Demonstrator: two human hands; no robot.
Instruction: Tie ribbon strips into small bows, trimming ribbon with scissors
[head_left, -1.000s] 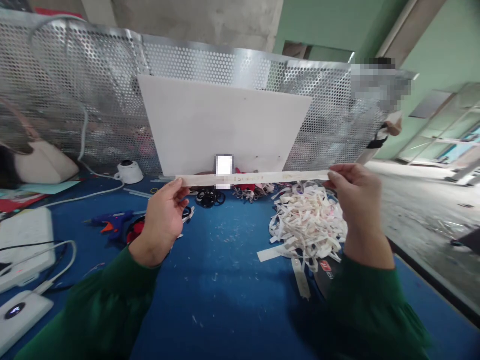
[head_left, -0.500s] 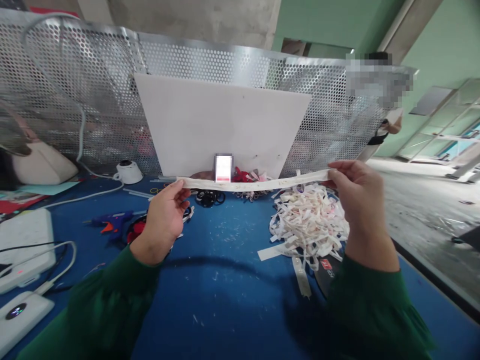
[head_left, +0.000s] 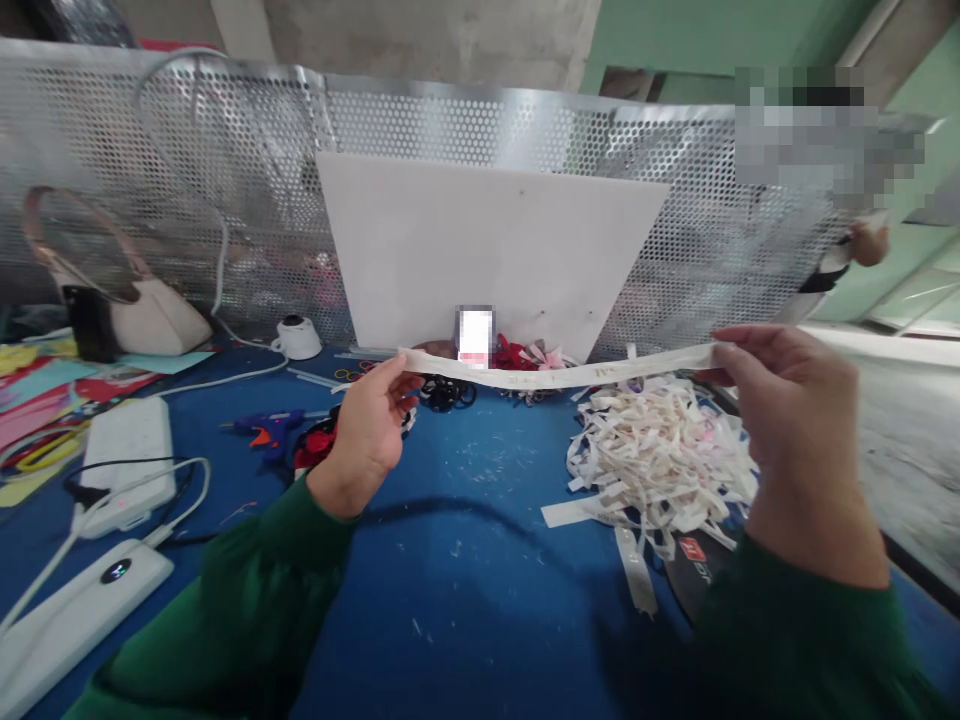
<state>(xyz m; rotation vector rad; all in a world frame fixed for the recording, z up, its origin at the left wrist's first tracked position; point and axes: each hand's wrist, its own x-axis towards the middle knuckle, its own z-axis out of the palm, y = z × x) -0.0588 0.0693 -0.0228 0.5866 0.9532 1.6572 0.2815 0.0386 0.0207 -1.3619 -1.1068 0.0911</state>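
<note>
A long white ribbon strip (head_left: 544,378) with faint gold marks stretches between my hands above the blue table (head_left: 480,560), sagging slightly in the middle. My left hand (head_left: 371,425) pinches its left end between thumb and fingers. At the other end, my right hand (head_left: 795,430) is closed on the strip in the same way. Below and beside my right hand lies a tangled heap of white ribbon strips (head_left: 660,450). One loose strip (head_left: 636,570) hangs out of the heap toward me, over the table.
A blue glue gun (head_left: 274,428) lies left of my left hand, near white power strips (head_left: 131,465). Black hair ties (head_left: 448,392) and a phone (head_left: 475,335) sit behind the ribbon. A white board (head_left: 495,260) leans on the mesh partition. A handbag (head_left: 157,315) stands far left; a person (head_left: 840,250) is beyond.
The camera view has turned left, so everything appears shifted rightward. Both hands keep their hold on the ribbon strip, and its marks have shifted as though it twisted a little.
</note>
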